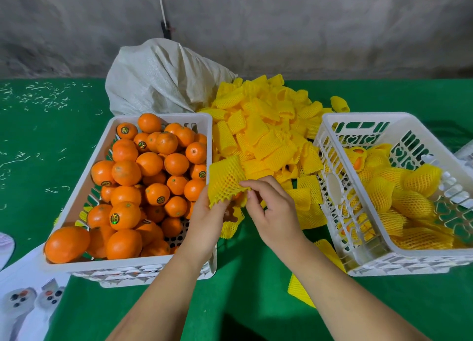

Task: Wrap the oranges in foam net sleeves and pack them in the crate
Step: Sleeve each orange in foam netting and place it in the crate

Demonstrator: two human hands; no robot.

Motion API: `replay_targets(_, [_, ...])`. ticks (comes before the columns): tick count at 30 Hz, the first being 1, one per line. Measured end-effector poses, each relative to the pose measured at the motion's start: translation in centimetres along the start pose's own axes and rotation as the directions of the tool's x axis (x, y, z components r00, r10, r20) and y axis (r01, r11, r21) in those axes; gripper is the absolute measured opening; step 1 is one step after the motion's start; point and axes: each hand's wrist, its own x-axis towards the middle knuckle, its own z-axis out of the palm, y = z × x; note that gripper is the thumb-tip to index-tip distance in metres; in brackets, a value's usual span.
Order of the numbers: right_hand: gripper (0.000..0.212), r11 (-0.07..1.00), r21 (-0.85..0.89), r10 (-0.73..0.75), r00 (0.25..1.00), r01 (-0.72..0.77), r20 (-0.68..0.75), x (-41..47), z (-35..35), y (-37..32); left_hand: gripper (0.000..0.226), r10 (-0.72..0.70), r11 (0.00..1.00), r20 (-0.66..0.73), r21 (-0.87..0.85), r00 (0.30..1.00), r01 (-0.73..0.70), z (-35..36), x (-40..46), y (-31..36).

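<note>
The left hand (204, 220) grips the near edge of a yellow foam net sleeve (225, 184) from below, fingers curled up behind it, while the right hand (271, 210) comes in from the right and pinches the sleeve's open mouth between thumb and forefinger. An orange seems to sit partly inside, a patch of orange showing through the mesh by the fingertips, though how far in it is cannot be told. Judging by this, the two hands are stretching the mouth so the sleeve slides over the fruit; one steadies as the other pulls. Both forearms reach forward from the near edge, converging in the gap between the two crates, which keeps the work just beside supply and destination. The crate of bare oranges (128, 184) stands at the left, heaped full, within easy reach of the left hand. The loose pile of sleeves (266, 135) lies in the middle, spilling from a white sack (158, 76) at the far side. The packing crate (332, 187) stands at the right on the green counter (245, 276), holding a number of wrapped oranges (409, 199) with room left.
</note>
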Motion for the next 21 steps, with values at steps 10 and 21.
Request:
replay_targets(10, [0.019, 0.998, -0.040, 0.049, 0.998, -0.050, -0.025, -2.0, 2.2, -1.1, 0.025, 0.111, 0.993, -0.038, 0.052, 0.993, -0.109, 1.0, -0.1, -0.1])
replay_targets(21, [0.033, 0.824, 0.431, 0.298, 0.928, -0.368, 0.222, -0.7, 0.2, -1.7, 0.044, 0.060, 0.996, 0.140, 0.054, 0.988, -0.068, -0.6, -0.8, -0.5])
